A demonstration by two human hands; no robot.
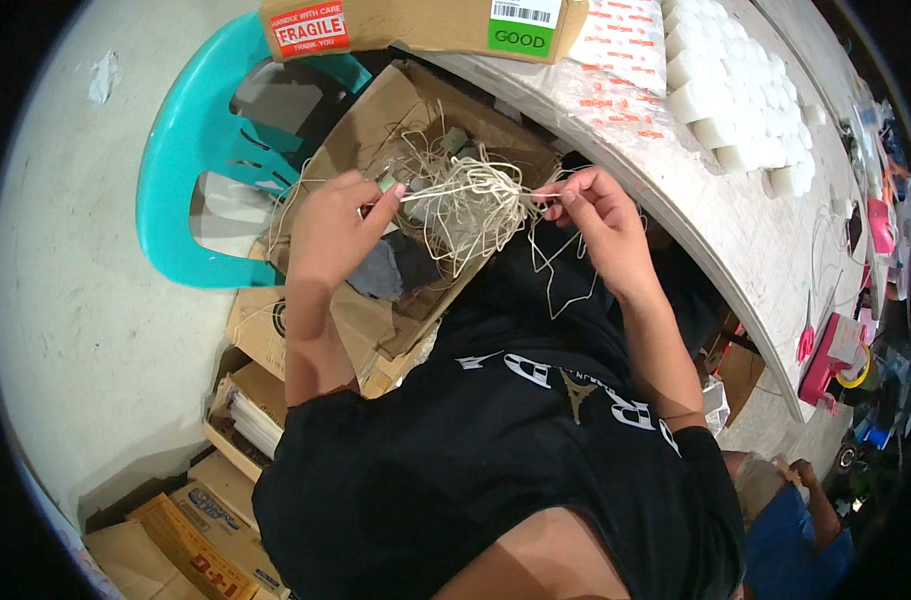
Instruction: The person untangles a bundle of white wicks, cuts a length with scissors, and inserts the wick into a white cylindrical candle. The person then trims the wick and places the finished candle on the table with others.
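Observation:
A tangled bundle of cream string (472, 207) hangs between my two hands, above an open cardboard box (350, 130). My left hand (340, 225) is closed, with thumb and finger pinching strands at the bundle's left side. On the other side, my right hand (607, 228) pinches strands where the bundle narrows. Loose ends dangle below the right hand, over my dark clothing. Inside the box lie dark grey scraps (375, 272), clear plastic and more loose string, partly hidden behind the bundle.
A teal plastic chair (180, 190) stands left of the box. On the white table (715, 215) are rows of white cylinders (740, 110), a labelled carton (425, 25), red scissors (806, 340) and a pink tape dispenser (825, 360). More cartons (200, 520) sit lower left. Another person (795, 515) is at lower right.

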